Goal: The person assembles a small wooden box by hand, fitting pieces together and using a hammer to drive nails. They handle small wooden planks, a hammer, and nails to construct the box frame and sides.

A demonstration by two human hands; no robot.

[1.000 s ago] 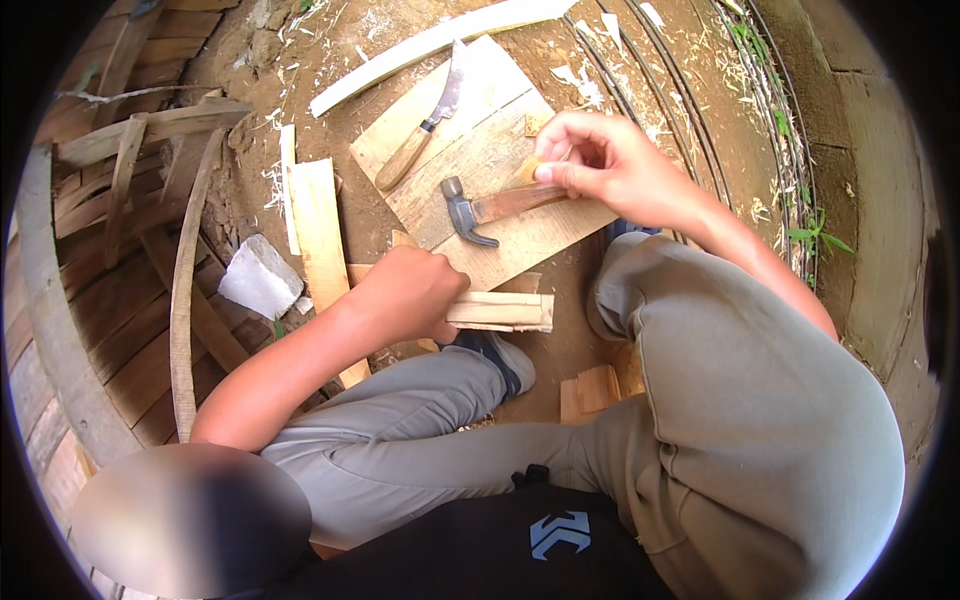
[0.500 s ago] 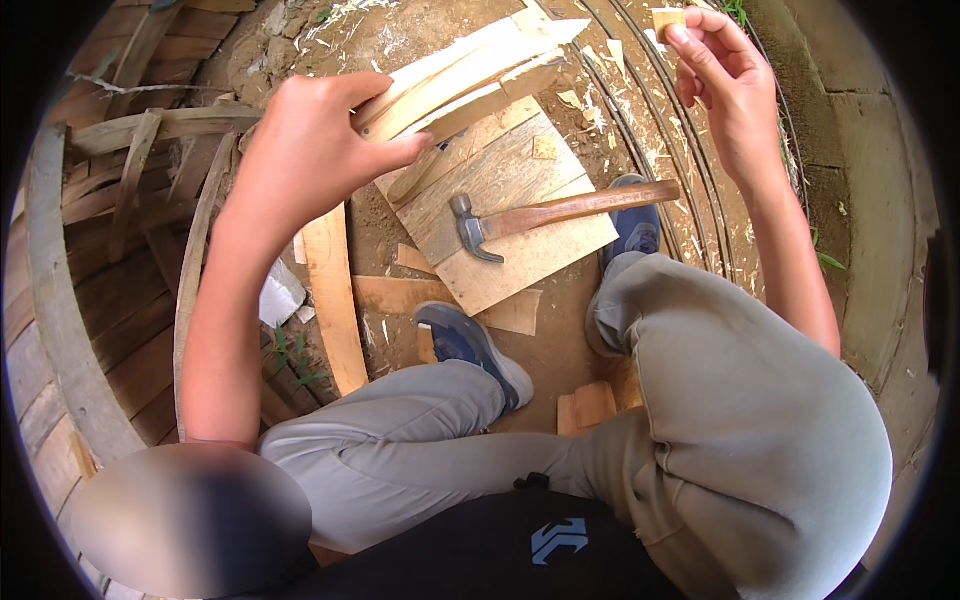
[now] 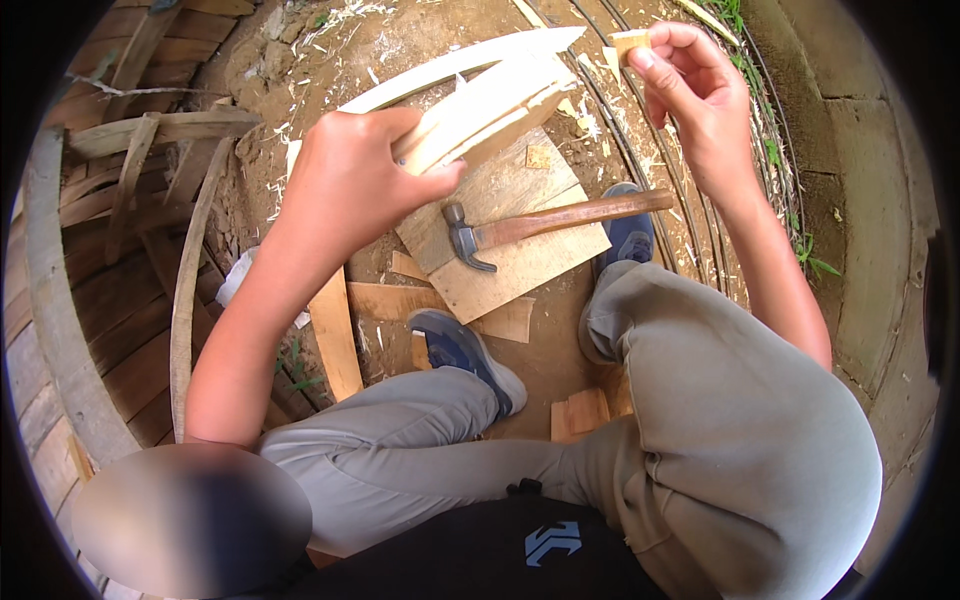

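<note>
Two Hands, Two Pieces of Wood Above a Work Board

A slatted timber structure (image 3: 60, 280) fills the left of the frame, walling in the dirt ground (image 3: 530, 365) where a person in gray trousers (image 3: 740, 380) sits or crouches, knees spread, seemingly to leave room for the work between them. Flat on the ground at center lies a square wooden board (image 3: 530, 270), likely put there as a firm, clean surface; a blue shoe (image 3: 465, 350) stands near its lower edge, and another (image 3: 628, 240) beside its right corner. A layered pale wooden piece (image 3: 495, 115), in the upper center, appears raised above the board. The left hand (image 3: 365, 165) grasps its near end firmly, thumb along the lower side and fingers over the top, partly hidden, presumably to hold its weight from one end. In the upper right, the right hand (image 3: 705, 100) pinches lightly, thumb against forefinger. A claw hammer (image 3: 560, 218) rests untouched across the board, head to the left, its handle jutting past the right edge, perhaps for easy pickup. In the right hand's pinch is a small wooden block (image 3: 632, 42), near the piece's far end but apart from it; fingertips suit something so small. Smallest of all, a square wood chip (image 3: 538, 156) lies on the board's upper part.
</note>
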